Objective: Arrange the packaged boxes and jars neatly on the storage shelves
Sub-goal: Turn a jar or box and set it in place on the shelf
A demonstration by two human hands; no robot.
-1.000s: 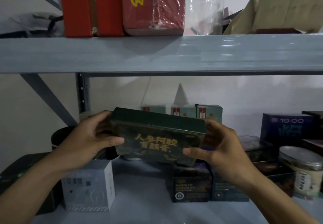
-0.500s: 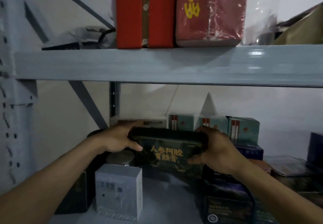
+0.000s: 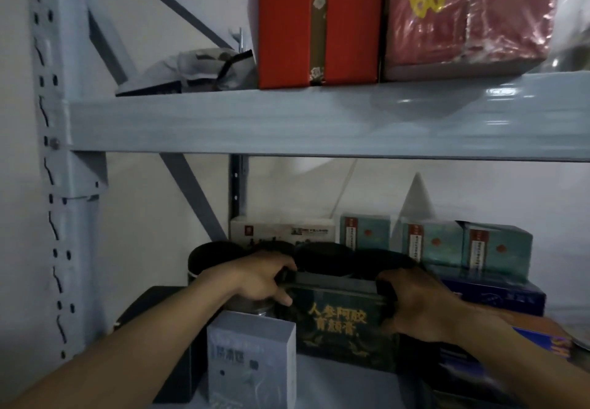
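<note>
Right now the dark green box (image 3: 338, 322), gold characters on its front, stands on its long edge toward the left of the lower shelf (image 3: 335, 386), front face to me. Whether its bottom edge is down on the board or just above it, I cannot tell. The left hand (image 3: 261, 277) grasps its left end, fingers curled over the top edge and the thumb on the front face. The right hand (image 3: 415, 303) clamps the right end the same way.

I judge it a stiff carton, rigid enough to be carried by its ends without bowing, and of middling weight if full. The surface looks glossy, so it may slide under a light pinch. Taking hold at the two short ends with fingers hooked over the top is the sound grip, and I would not trade it for a one-handed one.

Just beside it on the left, nearer to me, stands a white carton (image 3: 252, 354). Behind the green box sit black-lidded jars (image 3: 325, 257), close enough that a push backward could knock them. Farther back runs a row of teal boxes (image 3: 431, 242), and below them in my view a blue box (image 3: 498, 296) lies flat. Overhead, the upper shelf (image 3: 319, 121) carries a red box (image 3: 316, 22) and a film-wrapped red box (image 3: 463, 15).
</note>
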